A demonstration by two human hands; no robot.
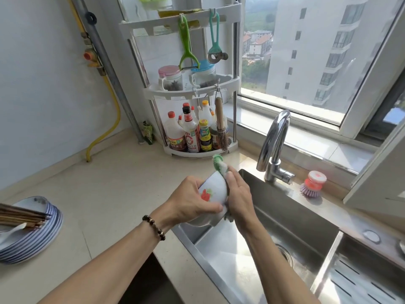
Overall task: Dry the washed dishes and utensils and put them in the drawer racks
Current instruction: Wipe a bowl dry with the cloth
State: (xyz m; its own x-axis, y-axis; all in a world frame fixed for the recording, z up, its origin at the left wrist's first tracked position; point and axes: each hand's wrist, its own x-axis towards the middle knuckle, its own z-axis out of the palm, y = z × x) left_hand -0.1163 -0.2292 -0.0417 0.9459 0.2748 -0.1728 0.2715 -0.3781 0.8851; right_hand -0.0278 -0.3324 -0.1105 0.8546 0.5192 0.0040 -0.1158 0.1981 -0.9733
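Observation:
My left hand [189,199] grips a white bowl [213,189] with a red and green print, tilted on its side over the left edge of the steel sink [291,229]. My right hand [237,194] presses a green and white cloth [219,164] against the bowl's open side; the cloth sticks out above the rim. On the counter at the left stands a stack of blue-rimmed plates [32,242]. Wooden chopsticks [22,216] and a white spoon [11,232] lie on top of the stack.
A chrome tap [274,145] rises behind the sink, with a pink dish brush [312,185] to its right. A white corner rack [197,88] holds sauce bottles, jars and hanging peelers. The beige counter [109,194] lies between plates and sink. A window is behind.

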